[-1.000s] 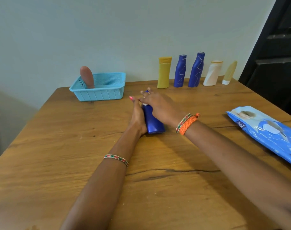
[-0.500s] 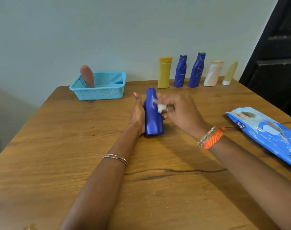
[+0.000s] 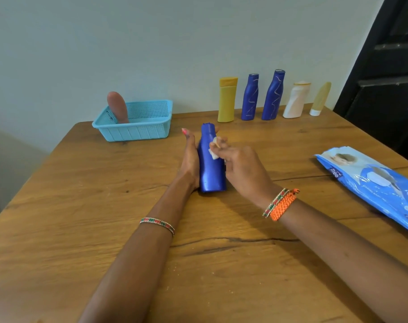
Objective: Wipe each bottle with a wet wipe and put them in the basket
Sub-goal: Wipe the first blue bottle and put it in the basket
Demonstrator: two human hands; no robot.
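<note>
Head view, blue bottle: lies on its side on the table, cap end pointing away toward the wall, base toward the person; it sits near the table's middle, between the two hands.
Wet wipe: a small white wad pressed against the upper side of the blue bottle, about halfway along its neck half.
Right hand: just right of the blue bottle, its fingers curled narrow and pinching the wet wipe onto the bottle's surface; two bracelets on the wrist, one orange.
Left hand: flat against the blue bottle's left side, its fingers straight and together, bracing rather than wrapping; whether the thumb curls behind the bottle cannot be told.
Basket: light blue, perforated, left of and beyond the blue bottle, near the table's far edge.
Brown bottle: stands tilted inside the basket's left end, leaning on its wall.
Row of bottles: upright along the far edge, beyond and right of the blue bottle, namely a yellow bottle, two dark blue bottles, a white bottle and a pale yellow tube.
Wipes pack: blue, flat on the table, well to the right of the blue bottle.
</note>
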